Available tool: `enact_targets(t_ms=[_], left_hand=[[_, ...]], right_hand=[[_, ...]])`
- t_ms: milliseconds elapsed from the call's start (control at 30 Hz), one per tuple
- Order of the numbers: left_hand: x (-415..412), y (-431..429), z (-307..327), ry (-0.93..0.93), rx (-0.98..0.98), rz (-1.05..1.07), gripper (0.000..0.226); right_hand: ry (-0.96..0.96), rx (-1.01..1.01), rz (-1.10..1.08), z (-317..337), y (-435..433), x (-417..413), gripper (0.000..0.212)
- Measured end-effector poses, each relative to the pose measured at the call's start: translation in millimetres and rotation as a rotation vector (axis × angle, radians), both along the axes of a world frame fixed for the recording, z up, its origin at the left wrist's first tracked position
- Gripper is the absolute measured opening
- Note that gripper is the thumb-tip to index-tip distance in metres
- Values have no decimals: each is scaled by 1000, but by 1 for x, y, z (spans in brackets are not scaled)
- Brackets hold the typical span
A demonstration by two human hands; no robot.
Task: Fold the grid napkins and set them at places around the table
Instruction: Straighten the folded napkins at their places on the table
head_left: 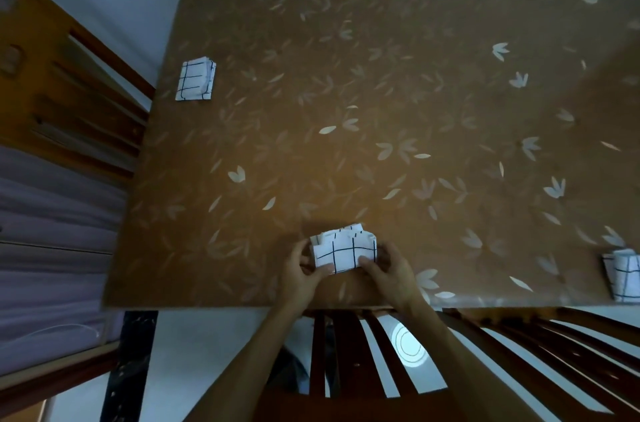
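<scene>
A white napkin with a black grid [344, 250] lies folded near the table's front edge. My left hand [301, 274] pinches its left lower corner. My right hand [389, 271] pinches its right lower edge, fingers curled over the cloth. A second folded grid napkin [195, 79] lies at the far left edge of the table. A third folded grid napkin [623, 274] sits at the front right, partly cut off by the frame.
The brown table [381, 110] has a leaf-patterned cover. A wooden chair [62, 82] stands at its left side. Two slatted chair backs [363, 352] stand at the front edge, under my arms. A wall runs behind the table.
</scene>
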State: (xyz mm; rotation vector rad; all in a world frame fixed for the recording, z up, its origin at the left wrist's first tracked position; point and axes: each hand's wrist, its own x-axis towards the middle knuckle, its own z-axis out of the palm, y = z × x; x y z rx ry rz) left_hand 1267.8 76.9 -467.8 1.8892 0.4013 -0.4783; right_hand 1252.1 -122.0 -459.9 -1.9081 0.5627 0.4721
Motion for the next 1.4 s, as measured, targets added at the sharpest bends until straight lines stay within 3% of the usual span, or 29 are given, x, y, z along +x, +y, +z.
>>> enact_targets(t_ms=[67,200,300,400,467,533,700,867,1033,1167,1233,1400], left_hand=[[-2,1,1,-40,23,-30,55],[-5,-4,11,-206,99,43,82],[-2,-4,6,-248,99,-33,49],[3,-4,4,-154,9,-85,11],[3,-2,1,-101,-10,-113,1],[0,3,-5,-44,6,-92,6],[-11,9,-15,62,115,-75,6],[-12,-1,-6,-7,422,-220,25],[-10,-17,9,-26,789,-331,41],[-10,-29,28,0,976,-443,45],[-8,-29,29,33,976,-440,47],[-6,-24,26,40,946,-392,50]], right_hand=[[1,-38,41,-2,-1,-2,30],[-3,-58,68,-3,-2,-2,23],[-34,-38,85,-4,-2,-3,20],[-26,-51,91,-6,-4,-2,27],[-6,-79,93,-8,-5,1,20],[8,-122,88,-9,-7,4,11],[58,-223,67,-9,-6,-4,12],[34,-342,116,-5,2,-24,22],[-290,-697,357,-18,10,-34,19],[-615,-752,615,-15,24,-33,37],[-579,-800,735,-17,30,-38,52],[-312,-809,808,-30,30,-44,60]])
